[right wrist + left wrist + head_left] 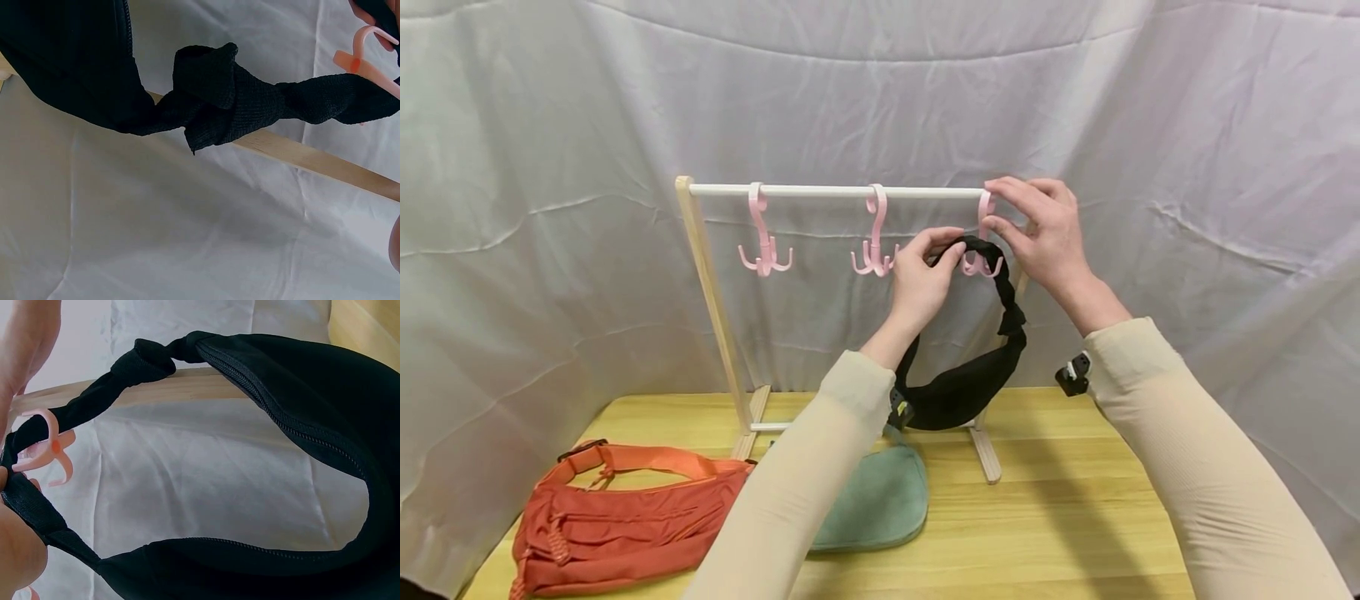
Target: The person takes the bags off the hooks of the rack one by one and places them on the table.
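A black sling bag [962,393] with a knotted strap [212,100] hangs in a loop under the right end of the rack. My left hand [922,279] pinches the top of its strap between thumb and fingers. The strap lies at the prongs of the rightmost pink hook [974,268]; in the left wrist view, the hook's prongs [47,453] show inside the loop. With thumb and fingers, my right hand [1043,233] holds that hook's upper part near the white rod [820,192]. Its fingertips partly cover the hook's top.
Two more pink hooks [765,254] hang on the rod to the left. The rack's wooden leg [715,300] stands on the wooden table [1037,517]. An orange-red waist bag [632,525] and a green pouch [880,500] lie in front. Behind hangs a pale curtain [880,108].
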